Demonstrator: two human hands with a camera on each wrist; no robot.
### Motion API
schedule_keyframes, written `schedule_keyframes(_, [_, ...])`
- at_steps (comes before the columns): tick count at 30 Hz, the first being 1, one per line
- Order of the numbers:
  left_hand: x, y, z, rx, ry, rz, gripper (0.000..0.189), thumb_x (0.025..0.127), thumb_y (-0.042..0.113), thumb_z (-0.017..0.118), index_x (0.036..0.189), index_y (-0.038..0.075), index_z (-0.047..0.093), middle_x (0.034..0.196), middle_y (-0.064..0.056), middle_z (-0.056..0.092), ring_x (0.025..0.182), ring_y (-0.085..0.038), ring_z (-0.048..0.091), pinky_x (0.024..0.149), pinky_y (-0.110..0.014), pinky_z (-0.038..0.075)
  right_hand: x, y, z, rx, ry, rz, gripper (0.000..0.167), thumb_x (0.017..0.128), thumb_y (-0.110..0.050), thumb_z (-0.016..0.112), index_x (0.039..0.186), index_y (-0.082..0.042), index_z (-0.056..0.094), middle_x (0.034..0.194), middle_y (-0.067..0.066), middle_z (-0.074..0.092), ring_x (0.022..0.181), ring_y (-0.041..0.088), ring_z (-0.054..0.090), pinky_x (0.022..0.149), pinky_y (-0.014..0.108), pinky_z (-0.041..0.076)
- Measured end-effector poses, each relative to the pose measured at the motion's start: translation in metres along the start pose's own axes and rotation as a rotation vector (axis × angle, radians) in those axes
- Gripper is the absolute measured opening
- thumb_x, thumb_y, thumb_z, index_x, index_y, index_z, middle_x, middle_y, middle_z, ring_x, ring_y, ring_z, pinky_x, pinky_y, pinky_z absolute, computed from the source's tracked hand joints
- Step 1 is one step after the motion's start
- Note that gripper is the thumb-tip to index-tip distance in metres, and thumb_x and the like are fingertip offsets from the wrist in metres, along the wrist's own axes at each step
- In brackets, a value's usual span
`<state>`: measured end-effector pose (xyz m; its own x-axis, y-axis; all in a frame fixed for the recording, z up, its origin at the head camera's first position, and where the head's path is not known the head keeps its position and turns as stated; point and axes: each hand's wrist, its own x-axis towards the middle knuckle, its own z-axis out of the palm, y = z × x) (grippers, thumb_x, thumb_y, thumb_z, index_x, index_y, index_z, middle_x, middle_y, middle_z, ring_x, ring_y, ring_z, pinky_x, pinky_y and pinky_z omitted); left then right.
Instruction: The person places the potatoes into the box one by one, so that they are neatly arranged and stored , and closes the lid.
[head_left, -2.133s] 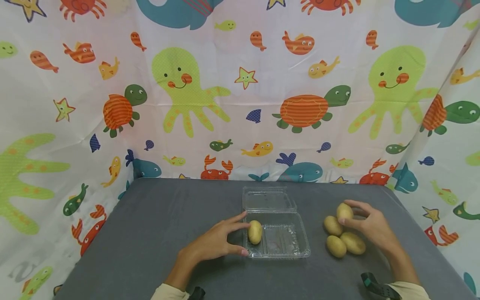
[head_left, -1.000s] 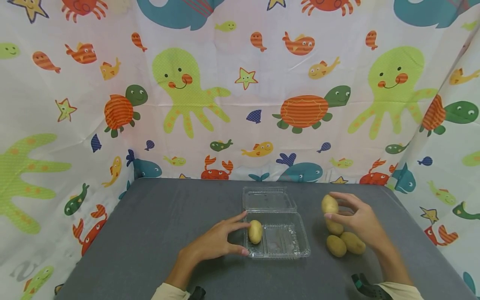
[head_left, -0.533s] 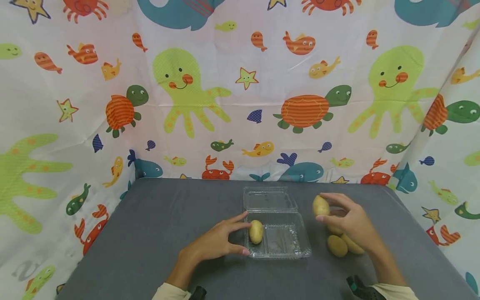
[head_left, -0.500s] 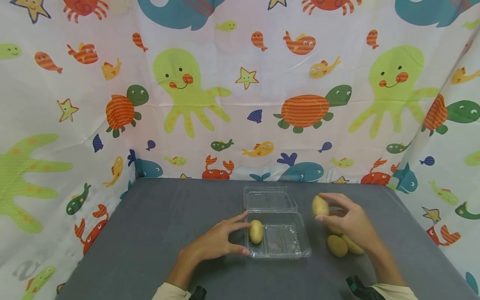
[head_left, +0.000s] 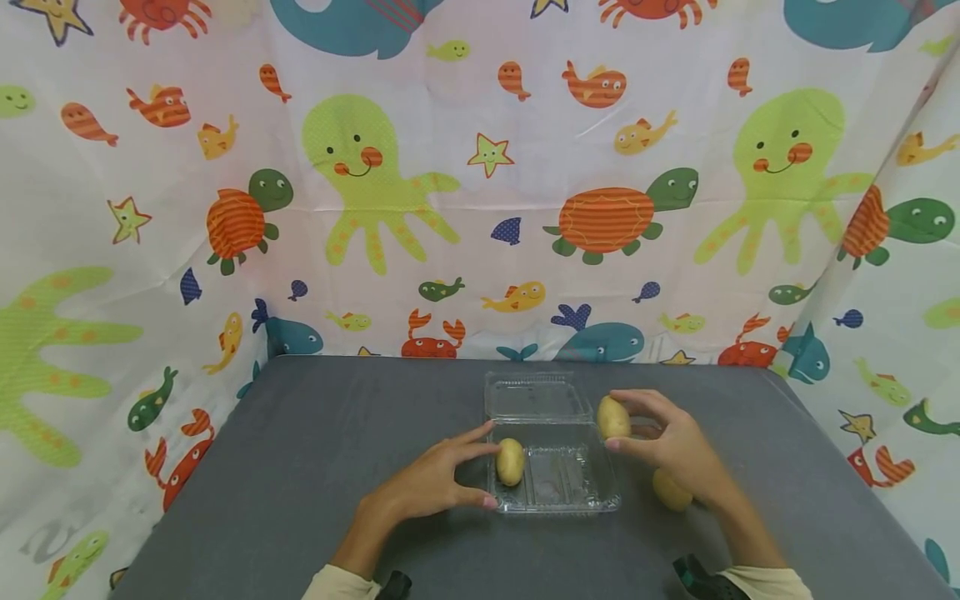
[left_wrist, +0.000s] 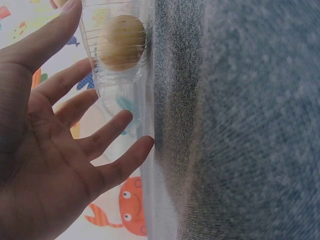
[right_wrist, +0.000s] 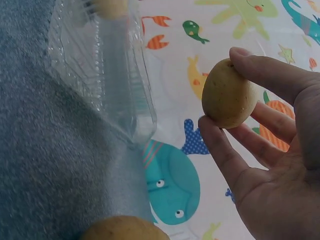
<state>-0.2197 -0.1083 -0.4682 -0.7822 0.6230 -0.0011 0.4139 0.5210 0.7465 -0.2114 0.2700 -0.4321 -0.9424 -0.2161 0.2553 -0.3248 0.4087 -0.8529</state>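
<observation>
My right hand (head_left: 675, 442) pinches a yellow potato (head_left: 613, 417) between thumb and fingertips, up at the right rim of a clear plastic clamshell container (head_left: 558, 506). In the right wrist view that potato (right_wrist: 229, 95) shows whole, thumb above and index finger below. Inside the container, against its left wall, lies another potato (head_left: 510, 462). My left hand (head_left: 431, 483) has its fingers spread, thumb and index fingertips touching the container's left edge. Through the clear wall the left wrist view shows the potato (left_wrist: 122, 42) inside.
The container's lid (head_left: 536, 398) lies folded back behind it. A loose potato (head_left: 670, 492) sits on the grey table (head_left: 360, 417) under my right wrist; others there are hidden behind the hand. A curtain with sea animals (head_left: 480, 233) closes off the back and sides.
My right hand has lifted its potato off the group on the right and carried it left to the container's rim. The left hand and the potato inside stay put.
</observation>
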Motion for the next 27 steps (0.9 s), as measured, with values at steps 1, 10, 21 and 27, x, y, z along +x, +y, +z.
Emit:
schedule_keyframes(1, [0.0, 0.0, 0.0, -0.001, 0.0, -0.002, 0.076, 0.087, 0.05, 0.086, 0.154, 0.024, 0.059, 0.175, 0.005, 0.029, 0.159, -0.034, 0.03, 0.122, -0.068, 0.027, 0.0, 0.0, 0.001, 0.007, -0.002, 0.001, 0.063, 0.088, -0.018, 0.09, 0.144, -0.01, 0.063, 0.14, 0.009, 0.061, 0.117, 0.008, 0.063, 0.093, 0.026, 0.06])
schedule_keyframes(10, [0.001, -0.001, 0.001, -0.001, 0.005, -0.006, 0.077, 0.086, 0.05, 0.086, 0.153, 0.024, 0.059, 0.175, 0.006, 0.029, 0.159, -0.033, 0.03, 0.123, -0.067, 0.027, 0.001, -0.002, 0.013, -0.04, -0.001, 0.005, 0.062, 0.088, -0.024, 0.09, 0.142, -0.011, 0.065, 0.139, 0.007, 0.063, 0.118, 0.01, 0.063, 0.094, 0.024, 0.058])
schedule_keyframes(21, [0.0, 0.001, 0.001, -0.012, 0.001, -0.017, 0.076, 0.087, 0.05, 0.086, 0.153, 0.024, 0.059, 0.175, 0.007, 0.028, 0.16, -0.033, 0.029, 0.122, -0.069, 0.027, 0.002, -0.004, 0.027, -0.013, -0.012, -0.033, 0.065, 0.085, -0.02, 0.092, 0.143, -0.008, 0.064, 0.138, 0.005, 0.064, 0.119, 0.013, 0.063, 0.094, 0.026, 0.059])
schedule_keyframes(27, [0.0, 0.001, 0.001, -0.003, 0.005, -0.011, 0.076, 0.087, 0.05, 0.086, 0.153, 0.023, 0.06, 0.175, 0.007, 0.029, 0.159, -0.033, 0.03, 0.122, -0.068, 0.027, 0.002, -0.004, 0.032, 0.012, -0.032, -0.037, 0.066, 0.085, -0.019, 0.092, 0.143, -0.008, 0.063, 0.137, 0.006, 0.063, 0.119, 0.018, 0.063, 0.093, 0.03, 0.061])
